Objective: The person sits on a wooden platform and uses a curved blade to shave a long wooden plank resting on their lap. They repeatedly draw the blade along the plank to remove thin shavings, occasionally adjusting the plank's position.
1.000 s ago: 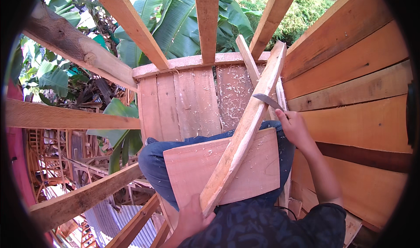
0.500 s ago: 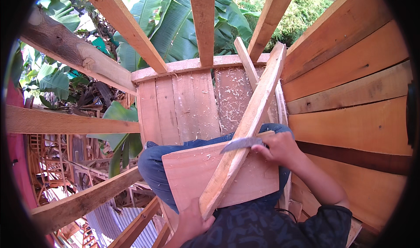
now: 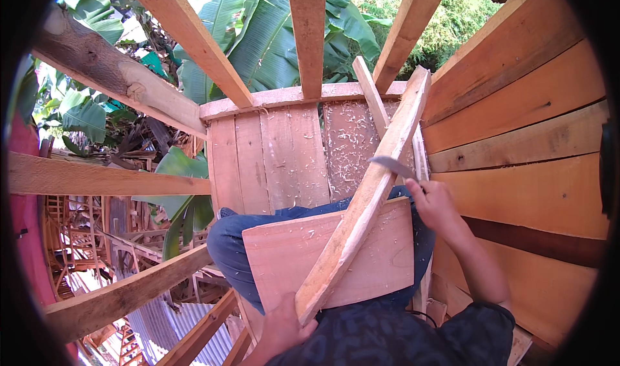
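A long, rough-edged wooden beam slants from my lap up to the far right. Its near end is gripped by my left hand, fingers closed around the side. My right hand is closed on the handle of a knife with a broad grey blade. The blade lies across the upper part of the beam, its tip past the left edge. Beneath the beam, a flat wooden board rests over my crossed legs, with a few shavings on it.
A thinner wood strip leans behind the beam's far end. Pale shavings litter the plank floor. A plank wall stands close on the right. Upright posts and rails surround the far and left sides, with banana leaves beyond.
My right hand has moved the knife away from me, up along the beam. My left hand keeps its hold on the near end, and the board stays on my lap.
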Action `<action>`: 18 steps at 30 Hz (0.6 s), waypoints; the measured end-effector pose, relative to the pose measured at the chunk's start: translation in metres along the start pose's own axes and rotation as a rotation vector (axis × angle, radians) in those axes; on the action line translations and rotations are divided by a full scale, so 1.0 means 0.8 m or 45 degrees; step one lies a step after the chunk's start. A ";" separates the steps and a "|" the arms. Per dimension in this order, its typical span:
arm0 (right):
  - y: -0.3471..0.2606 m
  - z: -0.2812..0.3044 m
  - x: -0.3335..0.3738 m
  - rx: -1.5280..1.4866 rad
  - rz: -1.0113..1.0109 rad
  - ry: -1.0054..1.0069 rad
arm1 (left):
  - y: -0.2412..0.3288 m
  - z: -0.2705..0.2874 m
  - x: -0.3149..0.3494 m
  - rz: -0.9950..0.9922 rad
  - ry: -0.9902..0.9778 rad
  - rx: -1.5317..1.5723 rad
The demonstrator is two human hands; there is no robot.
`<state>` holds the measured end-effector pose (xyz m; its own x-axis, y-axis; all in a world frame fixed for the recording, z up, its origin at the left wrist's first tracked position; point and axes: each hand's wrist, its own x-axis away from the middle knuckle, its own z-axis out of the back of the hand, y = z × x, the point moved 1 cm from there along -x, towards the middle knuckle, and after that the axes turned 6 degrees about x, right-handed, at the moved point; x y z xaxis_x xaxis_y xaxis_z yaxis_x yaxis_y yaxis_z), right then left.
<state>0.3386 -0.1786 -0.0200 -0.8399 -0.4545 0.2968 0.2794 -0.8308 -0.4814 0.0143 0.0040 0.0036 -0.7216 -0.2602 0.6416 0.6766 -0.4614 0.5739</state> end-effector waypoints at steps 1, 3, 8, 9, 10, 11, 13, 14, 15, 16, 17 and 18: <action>-0.012 -0.008 0.016 0.280 0.208 -0.022 | -0.001 0.001 0.000 -0.010 0.018 -0.009; -0.021 -0.018 0.027 0.388 0.448 -0.060 | -0.002 -0.004 0.000 -0.042 0.049 -0.013; 0.025 0.028 -0.037 0.203 -0.196 0.201 | -0.003 -0.004 0.004 -0.067 0.076 -0.030; 0.023 0.029 -0.027 0.235 -0.172 0.216 | -0.002 -0.006 0.000 -0.090 0.086 -0.041; 0.023 0.024 -0.016 0.265 -0.159 0.210 | -0.002 -0.007 0.000 -0.060 0.073 -0.015; 0.026 0.021 -0.012 0.173 -0.168 0.170 | -0.002 -0.009 0.000 -0.029 0.060 0.010; 0.009 0.032 0.001 0.173 -0.183 0.215 | -0.006 -0.009 0.000 -0.005 0.055 0.022; 0.003 0.038 0.001 0.173 -0.181 0.237 | -0.007 -0.011 -0.003 -0.023 0.075 0.014; 0.005 0.038 0.005 0.170 -0.181 0.221 | -0.009 -0.010 0.000 -0.036 0.077 0.002; 0.011 0.039 0.008 0.167 -0.181 0.204 | -0.009 -0.009 0.003 -0.047 0.076 -0.020; 0.013 0.039 0.011 0.163 -0.180 0.188 | -0.007 -0.007 0.005 -0.059 0.076 -0.041; 0.007 0.042 0.017 0.141 -0.153 0.151 | -0.004 -0.005 0.002 -0.085 0.088 -0.064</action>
<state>0.3445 -0.1997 0.0089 -0.9173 -0.3142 0.2446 0.2177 -0.9101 -0.3525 0.0101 0.0013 0.0009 -0.7745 -0.2841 0.5652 0.6196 -0.5209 0.5872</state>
